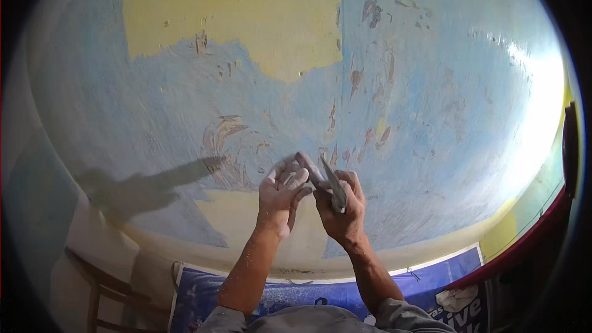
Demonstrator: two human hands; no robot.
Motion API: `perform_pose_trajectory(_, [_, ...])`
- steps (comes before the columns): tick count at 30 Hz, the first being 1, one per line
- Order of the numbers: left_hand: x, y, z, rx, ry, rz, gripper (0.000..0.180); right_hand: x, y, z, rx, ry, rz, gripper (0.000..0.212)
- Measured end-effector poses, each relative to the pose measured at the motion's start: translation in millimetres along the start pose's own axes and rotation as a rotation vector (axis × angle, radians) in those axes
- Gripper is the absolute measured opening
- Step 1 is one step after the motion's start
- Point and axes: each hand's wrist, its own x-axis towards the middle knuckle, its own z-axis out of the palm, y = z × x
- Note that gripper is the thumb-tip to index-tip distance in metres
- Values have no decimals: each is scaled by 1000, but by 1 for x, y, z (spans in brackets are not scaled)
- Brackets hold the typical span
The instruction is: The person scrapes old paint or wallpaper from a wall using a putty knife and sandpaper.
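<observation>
In front of a patchy blue and yellow wall (290,111), my right hand (345,209) is closed around what looks like a folded piece of sandpaper (335,184). Its grey flap stands up edge-on, and a brownish strip (310,168) slants toward the left. Beside that strip my left hand (282,188) is raised, its dusty fingers partly curled and apart, with nothing visible in them. Whether its fingertips touch the strip I cannot tell. Pale dust coats the fingers and speckles the left forearm.
Scraped brown patches (228,135) mark the wall, and bright light glares at the right. Low down hangs a blue printed banner (283,299). A wooden chair (117,296) stands at the lower left, with dark red cloth (505,265) at the lower right.
</observation>
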Motion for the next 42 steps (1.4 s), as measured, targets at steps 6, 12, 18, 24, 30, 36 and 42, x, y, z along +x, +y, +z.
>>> perform_pose_trajectory(6, [7,-5,-15,-56,-22,-183,39,-8,11,1,48,-87,-41,38])
perform_pose_trajectory(12, [26,54,13,90,-367,56,38,70,-12,-24,534,-320,651,47])
perform_pose_trajectory(18, [51,103,36,671,-398,492,41,125,-42,-17,225,-292,376,29])
perform_pose_trajectory(24, [66,106,34,688,-275,535,37,136,-44,-1,32,-152,163,19])
perform_pose_trajectory(30, [79,96,26,634,-251,515,36,133,-39,4,182,-124,248,20])
perform_pose_trajectory(36, [80,103,13,388,-645,229,28,151,-17,-32,843,-586,672,18])
perform_pose_trajectory(42, [83,110,6,378,-561,251,30,155,-25,-40,706,-613,536,19])
